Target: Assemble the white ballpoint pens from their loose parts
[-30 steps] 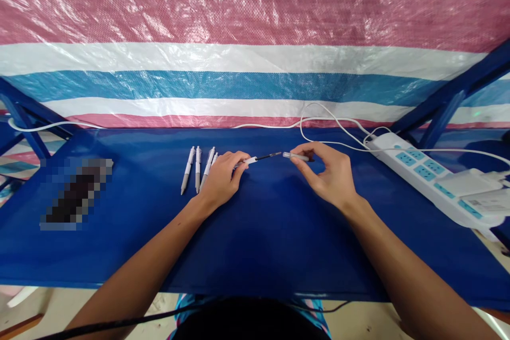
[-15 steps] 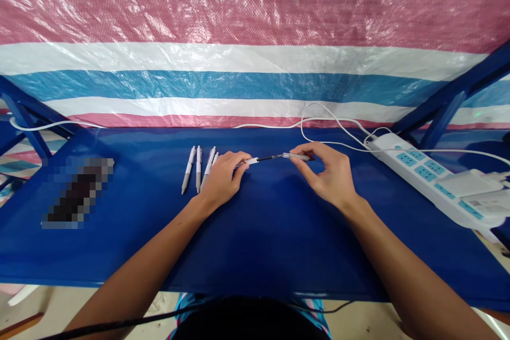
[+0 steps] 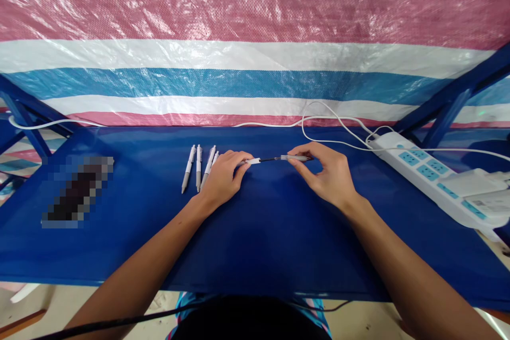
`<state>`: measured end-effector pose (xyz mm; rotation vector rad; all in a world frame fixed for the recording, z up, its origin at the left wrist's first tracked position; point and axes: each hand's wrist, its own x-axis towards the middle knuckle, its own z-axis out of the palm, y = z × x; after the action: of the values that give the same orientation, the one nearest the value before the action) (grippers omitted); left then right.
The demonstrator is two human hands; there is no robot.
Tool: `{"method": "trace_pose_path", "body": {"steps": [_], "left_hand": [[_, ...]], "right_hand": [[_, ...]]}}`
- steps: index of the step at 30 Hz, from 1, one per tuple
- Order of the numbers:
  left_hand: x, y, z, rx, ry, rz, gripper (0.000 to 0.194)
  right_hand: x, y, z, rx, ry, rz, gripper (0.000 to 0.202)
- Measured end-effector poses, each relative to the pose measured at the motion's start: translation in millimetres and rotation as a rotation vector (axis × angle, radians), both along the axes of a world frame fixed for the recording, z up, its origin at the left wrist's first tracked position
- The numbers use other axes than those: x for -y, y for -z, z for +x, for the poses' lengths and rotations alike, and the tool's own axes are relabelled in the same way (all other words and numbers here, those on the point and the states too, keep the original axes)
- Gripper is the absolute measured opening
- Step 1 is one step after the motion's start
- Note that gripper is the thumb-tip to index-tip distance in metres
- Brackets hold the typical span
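Between my hands a pen lies in separate parts. My left hand (image 3: 223, 174) is closed on the white pen barrel (image 3: 254, 161), thumb and forefinger pinching it. A thin dark refill (image 3: 271, 159) bridges the gap from the barrel to the other part. My right hand (image 3: 329, 170) pinches the grey pen grip section (image 3: 295, 158), whose clear end points left around the refill. Just left of my left hand, several white-and-grey pens (image 3: 198, 169) lie side by side on the blue table (image 3: 263, 234); one is partly hidden by the hand.
A white power strip (image 3: 430, 175) with plugged-in adapters lies at the right, white cables (image 3: 338, 117) looping behind it. At the left lies a blurred-out dark object (image 3: 77, 191). A striped plastic sheet (image 3: 239, 16) hangs behind the table, between blue metal braces.
The grey grip section in my right hand has shifted very slightly against the refill. Both hands hold the same parts, and the view has tilted a little.
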<state>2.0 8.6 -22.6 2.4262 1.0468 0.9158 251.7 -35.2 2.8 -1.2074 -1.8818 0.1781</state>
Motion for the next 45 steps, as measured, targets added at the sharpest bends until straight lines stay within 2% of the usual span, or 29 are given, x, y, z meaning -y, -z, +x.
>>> {"method": "trace_pose_path", "body": {"steps": [13,21,34,45], "left_hand": [[0,-0.1,1,-0.012,0.001,0.004,0.023],[2,-2.1,2,-0.04,0.026,0.009,0.025],[5,-2.6,3,-0.085,0.108,-0.027,0.024],[9,-4.4,4,-0.073,0.141,-0.042,0.024]], "right_hand": [[-2,2.7,1,0.018,-0.022,-0.04,0.011],[-1,4.7,1,0.031,-0.108,-0.103,0.014],[2,15.2,-11,0.003,-0.183,-0.076,0.013],[3,15.5,-14,-0.025,-0.167,-0.146,0.018]]}}
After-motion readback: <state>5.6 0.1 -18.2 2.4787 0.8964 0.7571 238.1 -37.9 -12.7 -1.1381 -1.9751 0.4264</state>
